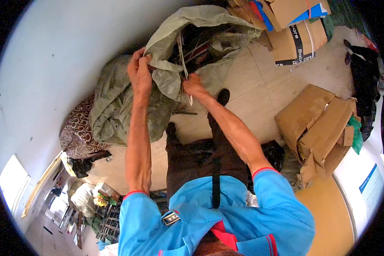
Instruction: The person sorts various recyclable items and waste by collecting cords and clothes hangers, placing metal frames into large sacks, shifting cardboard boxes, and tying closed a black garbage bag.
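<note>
A large grey-green woven sack [168,30] stands with its mouth wide toward me. My left hand [140,76] pinches the near left part of its rim. At the front of the opening, my right hand [194,86] is closed around a thin white strip [181,49]. One end of the strip runs up into the sack, and the other pokes out below my fist. Inside, dark contents with a few pale strips show, but shadow hides most of them. A second full greenish sack [115,102] leans beside my left forearm.
A brown patterned bundle [76,128] lies against the wall at left. Cardboard boxes [281,47] are stacked at the upper right. A torn, opened carton [307,115] sits on the floor at right, with a green bag [355,132] by it. Black bags lie along the far right.
</note>
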Tool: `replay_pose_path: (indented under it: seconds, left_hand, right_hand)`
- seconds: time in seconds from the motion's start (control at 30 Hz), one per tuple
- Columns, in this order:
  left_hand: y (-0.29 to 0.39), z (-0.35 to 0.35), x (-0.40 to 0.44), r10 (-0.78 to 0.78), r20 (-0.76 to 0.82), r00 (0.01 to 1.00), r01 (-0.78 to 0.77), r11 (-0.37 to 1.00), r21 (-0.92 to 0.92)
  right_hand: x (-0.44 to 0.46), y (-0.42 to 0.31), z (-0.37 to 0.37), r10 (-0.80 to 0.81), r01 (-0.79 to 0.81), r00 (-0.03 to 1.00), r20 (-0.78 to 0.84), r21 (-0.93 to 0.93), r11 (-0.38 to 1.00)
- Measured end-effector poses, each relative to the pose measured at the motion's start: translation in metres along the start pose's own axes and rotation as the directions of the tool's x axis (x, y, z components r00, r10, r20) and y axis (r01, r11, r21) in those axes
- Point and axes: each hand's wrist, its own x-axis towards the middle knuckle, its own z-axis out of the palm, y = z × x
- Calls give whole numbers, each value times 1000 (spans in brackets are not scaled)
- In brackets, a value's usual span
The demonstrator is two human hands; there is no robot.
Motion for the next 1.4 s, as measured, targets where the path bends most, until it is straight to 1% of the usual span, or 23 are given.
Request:
replay_pose_path:
  seconds: [0.07, 0.13, 0.17, 0.23, 0.27, 0.33, 0.4, 0.47, 0.53, 0.6, 0.67, 0.7, 0.73, 0.8, 0.9, 1.03, 1.07, 1.13, 1.2, 1.23, 1.3, 1.37, 1.4]
  left_hand:
    - [-3, 0, 1, 63, 41, 997, -68, 991, 115]
    - [-3, -3, -2, 49, 18, 999, -50, 997, 62]
    - [-2, -6, -2, 40, 0, 999, -40, 999, 7]
    - [1, -8, 2, 39, -32, 999, -39, 999, 12]
    - [1, -9, 2, 33, -60, 998, -32, 999, 27]
    - [8, -8, 2, 82, -57, 995, -79, 996, 50]
    - [19, -5, -2, 165, -25, 986, -161, 980, 117]
    - [15, -8, -2, 157, -12, 988, -153, 977, 145]
    - [13, -12, -3, 146, -1, 989, -144, 973, 179]
    - [15, -14, -4, 185, -9, 983, -181, 969, 167]
    - [19, -13, -4, 165, 1, 986, -163, 974, 157]
    - [19, -13, -5, 148, 17, 989, -149, 978, 144]
    - [18, -13, -5, 146, 17, 989, -147, 979, 143]
    - [16, -13, -4, 151, 61, 987, -158, 979, 125]
    - [17, -11, -7, 157, 113, 981, -161, 987, 22]
    - [24, -10, -8, 116, 167, 979, -115, 993, -12]
    - [26, -8, -9, 105, 169, 980, -106, 994, -6]
    - [24, -9, -6, 88, 169, 982, -91, 996, 8]
    - [19, -8, -2, 52, 92, 994, -45, 995, -86]
    - [19, -9, -2, 32, 62, 998, -24, 992, -120]
    - [16, -11, 2, 25, 34, 999, -20, 989, -145]
    - [18, -13, 0, 14, 13, 1000, -12, 986, -169]
    - [22, -13, -3, 24, 13, 1000, -23, 996, -87]
  right_hand:
    - [23, -2, 0, 199, -230, 960, 196, 155, 961]
    - [32, -3, -8, 259, -291, 955, 144, 284, 914]
    - [46, -2, -21, 337, -397, 909, 246, 257, 881]
    - [52, -6, -44, 242, -311, 947, 209, 424, 851]
    - [55, -7, -57, 248, -314, 947, 207, 416, 853]
    - [71, -13, -71, 174, -334, 938, 299, 647, 685]
    - [86, -23, -74, 156, -363, 925, 347, 680, 637]
    - [87, -33, -70, 135, -394, 909, 394, 711, 582]
    - [61, -71, -67, 394, -311, 911, 124, 835, 454]
    - [54, -69, -63, 387, -277, 919, 77, 825, 493]
    - [64, -46, -55, 237, -260, 963, 132, 692, 674]
    - [58, -54, -57, 322, -245, 946, 49, 758, 604]
    - [70, -41, -49, 322, -246, 945, 49, 757, 606]
    - [94, -23, -39, 144, -68, 989, -44, 723, 688]
    - [120, -28, -33, 259, -82, 965, -45, 884, 460]
    - [148, -45, -28, 182, -66, 983, -18, 895, 440]
    - [154, -48, -24, 136, -70, 991, 5, 875, 478]
    - [153, -51, -16, 32, -93, 995, 95, 745, 660]
    - [134, -42, -14, -42, -62, 968, 249, 395, 917]
    - [120, -37, -15, -56, -5, 934, 353, 171, 985]
    - [79, -20, -27, 3, 131, 826, 564, -196, 972]
    - [51, -9, -41, 106, 184, 759, 642, -368, 911]
    - [37, -2, -55, 154, 177, 755, 637, -424, 888]
